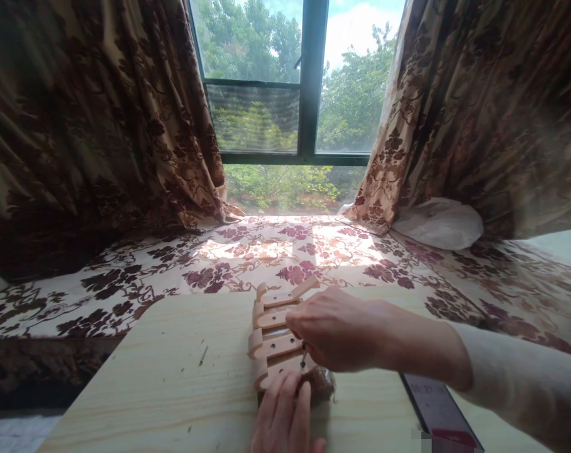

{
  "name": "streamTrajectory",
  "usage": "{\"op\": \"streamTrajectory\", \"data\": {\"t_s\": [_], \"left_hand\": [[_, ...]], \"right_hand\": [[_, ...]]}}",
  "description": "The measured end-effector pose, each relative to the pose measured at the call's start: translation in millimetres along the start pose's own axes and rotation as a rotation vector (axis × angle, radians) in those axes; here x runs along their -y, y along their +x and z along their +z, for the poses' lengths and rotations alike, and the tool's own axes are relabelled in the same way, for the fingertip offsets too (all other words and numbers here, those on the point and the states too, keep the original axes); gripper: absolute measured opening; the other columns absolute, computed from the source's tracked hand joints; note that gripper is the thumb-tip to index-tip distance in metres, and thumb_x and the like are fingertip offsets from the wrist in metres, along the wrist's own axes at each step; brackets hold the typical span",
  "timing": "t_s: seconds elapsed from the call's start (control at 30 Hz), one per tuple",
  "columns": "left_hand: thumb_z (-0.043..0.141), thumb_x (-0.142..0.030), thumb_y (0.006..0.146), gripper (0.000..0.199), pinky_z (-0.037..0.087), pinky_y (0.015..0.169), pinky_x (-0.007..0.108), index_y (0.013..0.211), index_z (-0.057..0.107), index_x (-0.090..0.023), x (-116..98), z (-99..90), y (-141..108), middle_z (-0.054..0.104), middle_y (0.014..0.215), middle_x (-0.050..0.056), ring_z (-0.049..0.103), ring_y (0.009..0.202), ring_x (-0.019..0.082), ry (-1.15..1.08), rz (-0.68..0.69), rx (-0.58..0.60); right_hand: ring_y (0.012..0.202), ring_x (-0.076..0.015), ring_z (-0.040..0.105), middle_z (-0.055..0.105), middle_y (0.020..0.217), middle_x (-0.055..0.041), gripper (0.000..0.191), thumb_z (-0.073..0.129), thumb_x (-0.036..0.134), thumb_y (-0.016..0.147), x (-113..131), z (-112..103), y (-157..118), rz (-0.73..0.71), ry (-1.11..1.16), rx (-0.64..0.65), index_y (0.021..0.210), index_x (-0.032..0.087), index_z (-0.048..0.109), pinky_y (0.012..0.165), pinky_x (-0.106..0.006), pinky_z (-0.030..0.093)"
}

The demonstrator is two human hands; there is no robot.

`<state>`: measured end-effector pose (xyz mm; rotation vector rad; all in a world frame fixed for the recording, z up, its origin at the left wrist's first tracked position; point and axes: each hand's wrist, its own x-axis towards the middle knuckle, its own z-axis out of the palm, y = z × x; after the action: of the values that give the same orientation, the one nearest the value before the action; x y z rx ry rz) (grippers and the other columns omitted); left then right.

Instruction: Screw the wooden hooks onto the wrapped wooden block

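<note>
A pale wooden slatted frame with rounded ends and dark screws or holes lies on the light wooden table. Bent over its right side, my right hand is closed around what looks like a small screwdriver. Only its thin metal shaft shows, pointing down at the nearest slats; the handle is hidden in the fist. My left hand grips the frame's near end, with its fingers over the wood. Clear plastic wrap over something brown shows beside and under the frame, partly covered.
Left of the frame, a loose screw and dark specks lie on the table. A phone lies under my right forearm. Beyond are a floral-covered ledge, patterned curtains, a whitish bag and a window.
</note>
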<state>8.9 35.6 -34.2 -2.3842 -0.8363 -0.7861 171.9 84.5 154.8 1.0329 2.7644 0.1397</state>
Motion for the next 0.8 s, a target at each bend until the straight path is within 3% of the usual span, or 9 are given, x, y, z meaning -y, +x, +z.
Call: {"op": "streamTrajectory", "data": {"t_s": [0.2, 0.33, 0.57, 0.7, 0.8], "left_hand": [[0.051, -0.054, 0.08, 0.057, 0.05, 0.081, 0.04, 0.118, 0.051, -0.013, -2, -1.2, 5, 0.059, 0.119, 0.015, 0.056, 0.107, 0.03, 0.078, -0.042, 0.129], [0.048, -0.063, 0.077, 0.058, 0.047, 0.079, 0.039, 0.109, 0.057, -0.015, 2, -4.2, 13, 0.064, 0.111, 0.012, 0.06, 0.1, 0.028, 0.093, -0.004, 0.09], [0.04, -0.062, 0.082, 0.055, 0.043, 0.079, 0.034, 0.1, 0.062, -0.014, 5, -5.8, 19, 0.069, 0.102, 0.006, 0.06, 0.094, 0.022, 0.132, 0.038, 0.008], [0.04, -0.053, 0.083, 0.052, 0.043, 0.08, 0.035, 0.103, 0.059, -0.01, 2, -3.3, 16, 0.067, 0.103, 0.011, 0.057, 0.098, 0.025, 0.141, 0.05, 0.003], [0.043, -0.049, 0.082, 0.05, 0.043, 0.082, 0.034, 0.109, 0.056, -0.009, 1, -3.1, 15, 0.065, 0.106, 0.012, 0.055, 0.102, 0.025, 0.121, 0.022, 0.036]], "right_hand": [[0.054, -0.0171, 0.058, 0.064, 0.065, -0.0059, 0.011, 0.051, 0.01, 0.066, -1, -1, 0, 0.017, 0.011, 0.02, 0.073, 0.015, 0.058, 0.043, -0.028, 0.025], [0.05, -0.0161, 0.055, 0.062, 0.061, -0.0048, 0.009, 0.05, 0.011, 0.066, -3, 4, 1, -0.018, 0.012, -0.015, 0.07, 0.016, 0.056, 0.04, -0.027, 0.023], [0.052, -0.0138, 0.053, 0.061, 0.062, -0.0051, 0.012, 0.047, 0.006, 0.072, -6, -7, -1, -0.042, 0.032, -0.023, 0.076, 0.014, 0.056, 0.044, -0.027, 0.026], [0.053, -0.0138, 0.053, 0.061, 0.065, -0.0046, 0.014, 0.045, 0.004, 0.072, -9, 4, -1, -0.097, 0.051, -0.089, 0.074, 0.014, 0.055, 0.043, -0.028, 0.026], [0.051, -0.0147, 0.052, 0.06, 0.063, -0.0048, 0.011, 0.046, 0.008, 0.073, -8, 14, 1, -0.06, 0.031, -0.154, 0.075, 0.014, 0.055, 0.042, -0.029, 0.025]]}}
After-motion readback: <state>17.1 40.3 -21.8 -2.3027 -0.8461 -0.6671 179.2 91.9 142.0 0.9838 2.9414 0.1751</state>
